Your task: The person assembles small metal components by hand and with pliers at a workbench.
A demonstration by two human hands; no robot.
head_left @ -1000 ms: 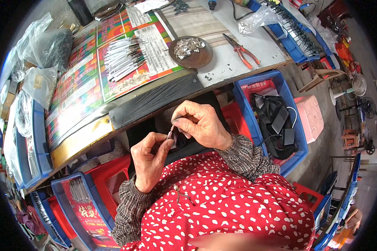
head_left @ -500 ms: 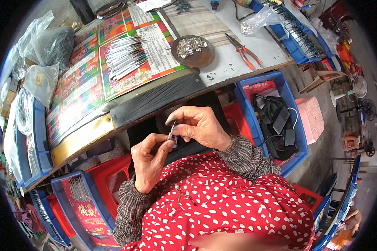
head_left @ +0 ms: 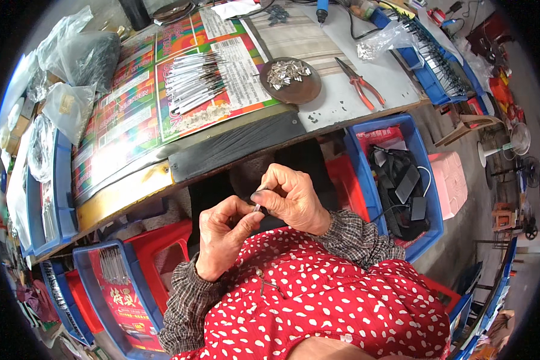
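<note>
My left hand [head_left: 225, 237] and my right hand [head_left: 293, 201] meet above my lap, just off the table's front edge. Thumb and forefinger of each are pinched together on a small silvery piece [head_left: 257, 207], mostly hidden by the fingertips; its exact kind cannot be made out. Beyond them on the table, a round brown dish [head_left: 309, 96] holds a heap of small shiny metal pieces [head_left: 288, 73]. Pliers with red handles [head_left: 364, 87] lie to its right. On the left, a bundle of thin white rods with dark tips [head_left: 192, 84] rests on a colourful printed sheet [head_left: 123, 129].
Right of my lap stands a blue crate [head_left: 429, 234] with black bags and devices, beside a pink box [head_left: 449, 183]. Another blue crate [head_left: 90, 288] sits at the lower left near a red stool [head_left: 162, 240]. Clear plastic bags [head_left: 72, 108] lie at the far left. A blue-handled tool [head_left: 322, 12] is at the back.
My hands have drawn closer together, with the right thumb now over the small piece, which showed more before. The whole view has shifted slightly; the table things lie as before.
</note>
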